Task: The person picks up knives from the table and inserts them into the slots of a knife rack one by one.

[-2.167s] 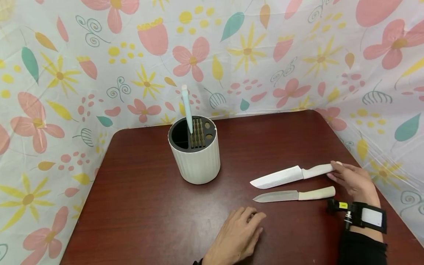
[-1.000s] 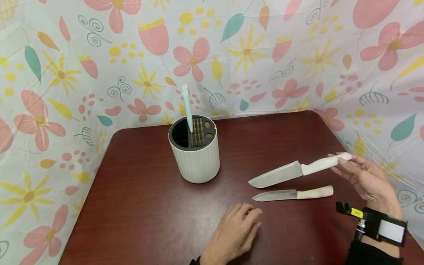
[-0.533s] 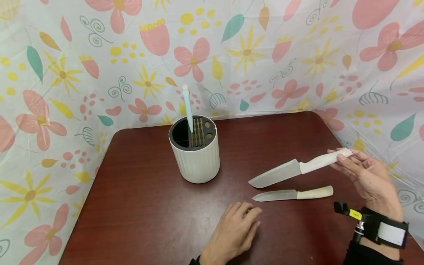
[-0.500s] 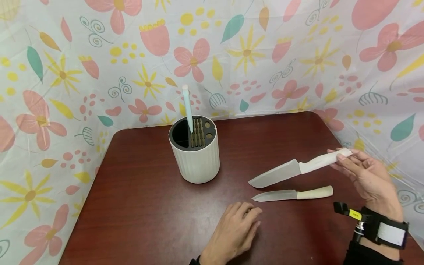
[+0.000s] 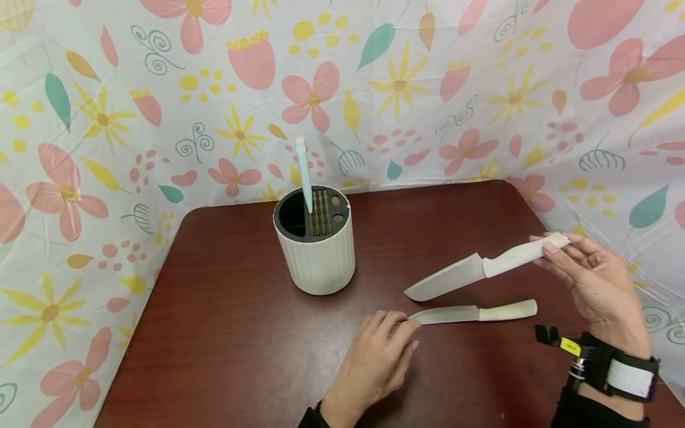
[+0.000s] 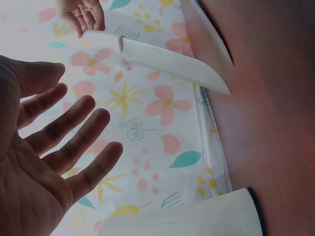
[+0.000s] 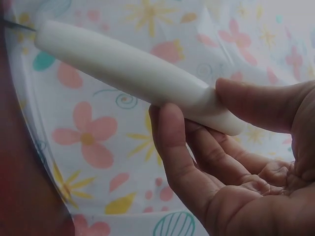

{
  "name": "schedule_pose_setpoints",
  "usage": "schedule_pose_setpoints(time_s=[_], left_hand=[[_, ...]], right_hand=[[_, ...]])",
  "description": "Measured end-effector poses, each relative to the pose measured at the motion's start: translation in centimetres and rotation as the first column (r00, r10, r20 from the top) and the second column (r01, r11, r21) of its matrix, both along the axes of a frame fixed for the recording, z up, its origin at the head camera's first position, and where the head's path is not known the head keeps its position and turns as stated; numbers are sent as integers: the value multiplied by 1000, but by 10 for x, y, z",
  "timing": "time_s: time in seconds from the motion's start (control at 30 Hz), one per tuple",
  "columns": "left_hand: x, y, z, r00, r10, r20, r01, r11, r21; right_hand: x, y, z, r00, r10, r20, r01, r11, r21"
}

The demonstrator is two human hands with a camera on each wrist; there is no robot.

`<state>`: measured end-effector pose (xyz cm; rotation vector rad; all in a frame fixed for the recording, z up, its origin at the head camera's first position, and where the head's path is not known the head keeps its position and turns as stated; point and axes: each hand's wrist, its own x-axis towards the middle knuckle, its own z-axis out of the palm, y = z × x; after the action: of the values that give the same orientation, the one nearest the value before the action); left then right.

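With the right-hand grip (image 5: 602, 282), pinching the smooth white handle (image 7: 130, 71) of a large knife (image 5: 476, 272) with a broad grey metal blade, pressing the thumb on one side near the butt and the fingertips on the other. Holding the large knife aslant over the right part of the glossy reddish-brown desk (image 5: 225, 321), pointing the blade down and leftward; not showing clearly whether touching the desk at the tip. Spreading the left-hand grip (image 5: 374, 356) loosely, bending the fingers slightly, close to the tip of a smaller cream-handled knife (image 5: 478, 314), partly hiding that tip. Lying flat on the desk, the smaller one, just on the near side of the large one. Facing a white ribbed cylindrical holder (image 5: 321, 267) with a black slotted top, upright farther left, and a slender pale-blue rod (image 5: 304, 175) leaning out of it. Wearing a black strap (image 5: 598, 364) on the right wrist.
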<state>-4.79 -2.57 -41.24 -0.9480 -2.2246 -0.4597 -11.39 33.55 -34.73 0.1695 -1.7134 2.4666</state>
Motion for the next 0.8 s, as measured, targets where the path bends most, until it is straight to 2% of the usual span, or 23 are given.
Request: schedule_pose_setpoints(time_s=[0.2, 0.37, 0.53, 0.73, 0.8], left_hand=[[-1, 0, 5, 1000, 6, 10, -6, 1000, -10], [-3, 2, 8, 1000, 8, 2, -8, 1000, -4], [-5, 4, 11, 1000, 5, -10, -5, 1000, 9], [-9, 5, 18, 1000, 6, -20, -6, 999, 38], [-10, 5, 21, 1000, 12, -20, -11, 999, 45]], right_hand=[[2, -7, 4, 1000, -22, 8, 23, 1000, -9], [5, -14, 13, 997, -81, -11, 82, 995, 63], [9, -26, 22, 984, -177, -20, 178, 968, 175], [14, -42, 34, 968, -245, -62, 252, 944, 215], [16, -47, 39, 957, -278, -78, 289, 922, 258]])
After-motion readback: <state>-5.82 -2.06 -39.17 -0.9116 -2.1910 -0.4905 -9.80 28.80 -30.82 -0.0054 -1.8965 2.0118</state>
